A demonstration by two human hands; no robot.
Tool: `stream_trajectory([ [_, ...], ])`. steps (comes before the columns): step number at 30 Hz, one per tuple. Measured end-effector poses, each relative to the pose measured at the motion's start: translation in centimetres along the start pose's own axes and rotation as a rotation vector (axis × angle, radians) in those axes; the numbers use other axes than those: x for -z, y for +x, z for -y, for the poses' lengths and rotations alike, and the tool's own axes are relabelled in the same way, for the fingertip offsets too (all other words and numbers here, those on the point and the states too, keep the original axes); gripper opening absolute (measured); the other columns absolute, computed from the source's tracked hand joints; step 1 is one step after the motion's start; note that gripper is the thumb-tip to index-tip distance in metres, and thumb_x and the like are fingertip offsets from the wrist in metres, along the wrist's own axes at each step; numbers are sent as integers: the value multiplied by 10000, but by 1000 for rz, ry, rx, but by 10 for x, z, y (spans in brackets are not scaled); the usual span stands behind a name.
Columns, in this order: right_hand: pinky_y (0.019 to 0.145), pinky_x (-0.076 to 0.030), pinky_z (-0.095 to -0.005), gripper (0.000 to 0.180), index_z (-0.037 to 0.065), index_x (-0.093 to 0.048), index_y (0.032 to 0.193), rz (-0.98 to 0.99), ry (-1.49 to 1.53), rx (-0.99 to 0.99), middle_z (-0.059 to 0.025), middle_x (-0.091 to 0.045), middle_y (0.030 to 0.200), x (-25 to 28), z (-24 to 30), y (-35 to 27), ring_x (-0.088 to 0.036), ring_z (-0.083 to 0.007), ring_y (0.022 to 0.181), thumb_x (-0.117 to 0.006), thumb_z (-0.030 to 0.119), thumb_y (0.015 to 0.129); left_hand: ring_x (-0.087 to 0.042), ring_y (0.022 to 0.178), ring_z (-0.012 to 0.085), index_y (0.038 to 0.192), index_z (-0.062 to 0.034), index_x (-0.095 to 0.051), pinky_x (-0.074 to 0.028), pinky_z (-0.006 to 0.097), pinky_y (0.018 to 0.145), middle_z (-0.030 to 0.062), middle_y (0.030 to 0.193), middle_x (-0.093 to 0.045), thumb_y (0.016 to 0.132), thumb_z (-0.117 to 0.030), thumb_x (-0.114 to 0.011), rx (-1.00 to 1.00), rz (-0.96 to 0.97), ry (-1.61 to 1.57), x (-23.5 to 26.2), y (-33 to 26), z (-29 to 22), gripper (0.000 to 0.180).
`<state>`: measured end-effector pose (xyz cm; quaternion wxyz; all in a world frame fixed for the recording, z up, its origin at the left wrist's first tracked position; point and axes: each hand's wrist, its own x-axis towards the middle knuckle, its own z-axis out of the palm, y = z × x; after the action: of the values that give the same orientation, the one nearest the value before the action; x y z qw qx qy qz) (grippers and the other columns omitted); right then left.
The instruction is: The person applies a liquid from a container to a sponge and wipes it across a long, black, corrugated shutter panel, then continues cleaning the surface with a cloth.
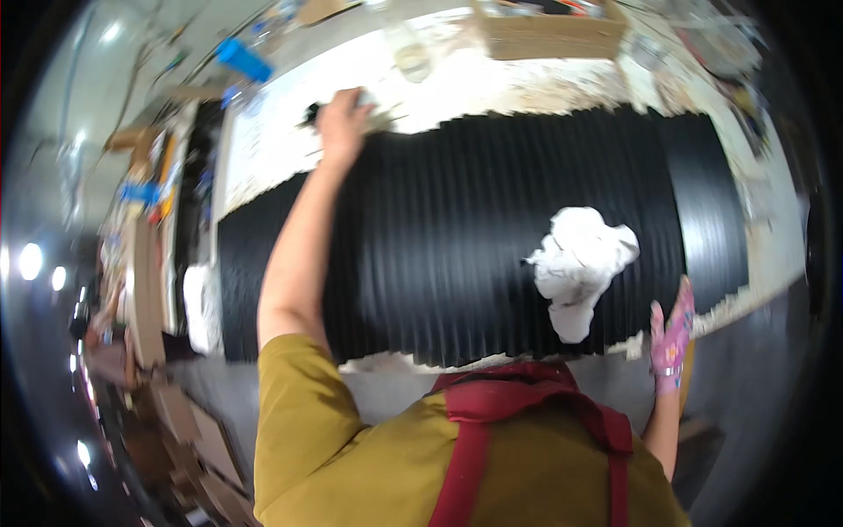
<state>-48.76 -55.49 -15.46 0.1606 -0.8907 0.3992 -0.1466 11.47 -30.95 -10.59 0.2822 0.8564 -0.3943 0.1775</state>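
Observation:
Many long black strips point(421, 237) lie side by side in overlapping rows across the white worktable point(272, 149). My bare left hand point(342, 127) reaches over them to the far side, its fingers bent. A small black thing point(312, 112) shows beside those fingers; blur hides what it is. Pink and flower-patterned, a glove covers my right hand point(673, 342), which is held with fingers apart at the near right edge of the strips, holding nothing. On top of the strips, right of the middle, rests a crumpled white cloth point(580, 263).
A cardboard box point(553, 35) with small items stands at the table's far edge, beside a clear container point(408, 57). A blue bottle-like object point(244, 60) lies at the far left corner. Flattened cardboard point(202, 430) leans at the lower left.

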Motion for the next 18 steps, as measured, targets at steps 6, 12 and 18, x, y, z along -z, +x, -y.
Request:
stream_trajectory([
  [6, 1152, -322, -449, 804, -37, -385, 1468, -76, -74, -11, -259, -446, 1466, 0, 17, 3, -417, -408, 1371, -720, 391, 876, -587, 1187, 317, 1288, -93, -611, -465, 438, 1001, 135, 1341, -580, 909, -263, -678, 4, 189, 224, -42, 14, 34, 420],
  [12, 1185, -220, -491, 1002, 24, -327, 1516, -46, -244, -163, -191, -355, 1557, 1, 42, -16, -314, -340, 1457, -735, 566, 779, -455, 1357, 354, 1361, -68, -535, -341, 455, 1149, 196, 1383, -526, 840, -191, -706, -658, 703, -498, -33, -64, -260, 562],
  [18, 1150, -279, -504, 1005, 14, -328, 1506, -74, 39, -175, -223, -377, 1527, -13, 1, -6, -378, -350, 1410, -722, 591, 784, -554, 1168, 309, 1171, -147, -649, -402, 505, 993, 122, 1220, -600, 772, -241, -770, -812, 659, -291, -70, -109, -287, 427],
])
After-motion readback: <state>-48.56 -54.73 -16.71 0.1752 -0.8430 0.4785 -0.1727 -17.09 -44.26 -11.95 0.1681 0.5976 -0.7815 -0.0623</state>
